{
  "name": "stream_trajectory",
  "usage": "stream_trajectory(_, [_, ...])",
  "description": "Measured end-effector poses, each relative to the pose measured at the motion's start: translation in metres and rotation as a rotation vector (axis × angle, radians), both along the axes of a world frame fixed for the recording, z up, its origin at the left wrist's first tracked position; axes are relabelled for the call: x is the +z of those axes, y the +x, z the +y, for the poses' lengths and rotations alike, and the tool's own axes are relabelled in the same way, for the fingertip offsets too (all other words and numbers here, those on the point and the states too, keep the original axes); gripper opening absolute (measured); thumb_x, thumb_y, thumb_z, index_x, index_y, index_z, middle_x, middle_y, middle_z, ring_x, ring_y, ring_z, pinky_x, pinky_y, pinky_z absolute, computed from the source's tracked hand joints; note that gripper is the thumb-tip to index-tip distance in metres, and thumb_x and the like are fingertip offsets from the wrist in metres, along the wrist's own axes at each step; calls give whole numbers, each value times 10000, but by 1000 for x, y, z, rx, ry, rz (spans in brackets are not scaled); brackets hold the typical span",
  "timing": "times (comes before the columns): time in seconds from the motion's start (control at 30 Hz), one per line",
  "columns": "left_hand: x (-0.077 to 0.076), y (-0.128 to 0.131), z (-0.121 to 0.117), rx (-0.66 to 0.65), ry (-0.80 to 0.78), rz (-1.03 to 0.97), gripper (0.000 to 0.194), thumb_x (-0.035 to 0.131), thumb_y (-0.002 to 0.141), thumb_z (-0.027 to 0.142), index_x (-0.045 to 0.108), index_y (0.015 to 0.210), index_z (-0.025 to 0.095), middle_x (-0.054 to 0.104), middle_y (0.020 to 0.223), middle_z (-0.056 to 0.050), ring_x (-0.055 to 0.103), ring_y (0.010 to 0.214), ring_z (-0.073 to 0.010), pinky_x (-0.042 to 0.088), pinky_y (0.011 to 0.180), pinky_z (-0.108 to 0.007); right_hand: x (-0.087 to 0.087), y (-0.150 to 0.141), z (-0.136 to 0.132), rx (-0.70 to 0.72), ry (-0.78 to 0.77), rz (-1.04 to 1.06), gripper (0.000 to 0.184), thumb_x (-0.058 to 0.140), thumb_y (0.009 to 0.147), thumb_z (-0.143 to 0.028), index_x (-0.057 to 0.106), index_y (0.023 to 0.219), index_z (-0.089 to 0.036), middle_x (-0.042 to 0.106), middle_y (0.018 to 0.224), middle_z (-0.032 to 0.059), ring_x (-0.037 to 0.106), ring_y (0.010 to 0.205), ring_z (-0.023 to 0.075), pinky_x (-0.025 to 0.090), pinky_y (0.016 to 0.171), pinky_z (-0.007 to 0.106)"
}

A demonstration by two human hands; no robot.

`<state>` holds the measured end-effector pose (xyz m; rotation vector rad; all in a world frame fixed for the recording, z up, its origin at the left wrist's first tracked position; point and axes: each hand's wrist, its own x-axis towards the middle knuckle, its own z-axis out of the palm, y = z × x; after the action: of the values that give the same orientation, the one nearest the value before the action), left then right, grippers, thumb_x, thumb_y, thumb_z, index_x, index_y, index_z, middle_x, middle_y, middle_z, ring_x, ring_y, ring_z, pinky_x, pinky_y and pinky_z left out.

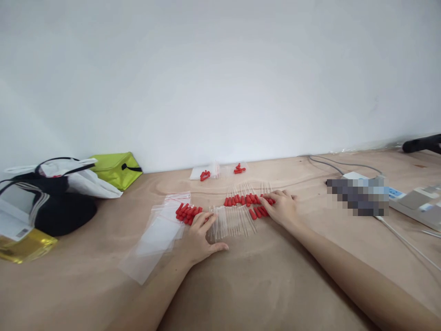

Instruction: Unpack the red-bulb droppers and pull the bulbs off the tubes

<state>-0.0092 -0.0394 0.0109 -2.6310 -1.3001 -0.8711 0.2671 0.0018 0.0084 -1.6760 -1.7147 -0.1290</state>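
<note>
A row of thin glass droppers with red rubber bulbs (237, 200) lies on the table, glass ends pointing to the wall. Below it, loose clear glass tubes (229, 223) lie side by side. My left hand (201, 239) rests at the left end of these tubes, thumb stretched out and fingers apart. A pile of loose red bulbs (186, 212) is just beyond its fingertips, by clear zip bags (158, 234). My right hand (282, 207) lies at the row's right end, its fingers spread over several red bulbs (257, 213). Its fingertips are partly hidden.
Near the wall lie two small zip bags with red bulbs (205, 175). To the left are a lime green bag (115, 170), a black cap-like item (69, 211) and a yellow package (27, 246). A power strip (396, 193), cables and a blurred-out object (358, 195) sit at right.
</note>
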Motion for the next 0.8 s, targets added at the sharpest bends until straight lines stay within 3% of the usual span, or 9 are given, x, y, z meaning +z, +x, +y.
stream_trajectory(0.23, [4,-17,6,-23,69,137,910,590,457,725,485,1195,203,543,1124,-129,468,1025,-314,368,852,-456,3,-22,22,-50,-117,-89,369,468,749,-527,694,680,-243,637,727,88,503,782,254,263,678,392])
stream_trajectory(0.43, [-1,-16,12,39,138,114,614,598,630,595,540,1123,235,590,1055,-92,487,992,-276,342,838,-411,1,-26,22,-52,-94,-98,372,453,770,-477,681,618,-225,630,700,91,507,751,234,277,674,383])
stream_trajectory(0.57, [0,-15,11,35,155,112,574,596,649,576,553,1094,218,598,1035,-88,487,983,-274,325,838,-416,2,-30,21,-50,-98,-93,326,459,776,-395,662,604,-206,641,729,87,508,767,232,269,672,368])
stream_trajectory(0.8, [2,-15,8,77,174,77,371,511,777,452,564,1061,219,605,1003,-75,490,981,-249,331,846,-407,2,-23,8,-59,1,118,285,438,782,-395,620,680,-200,639,709,52,506,778,222,250,733,373])
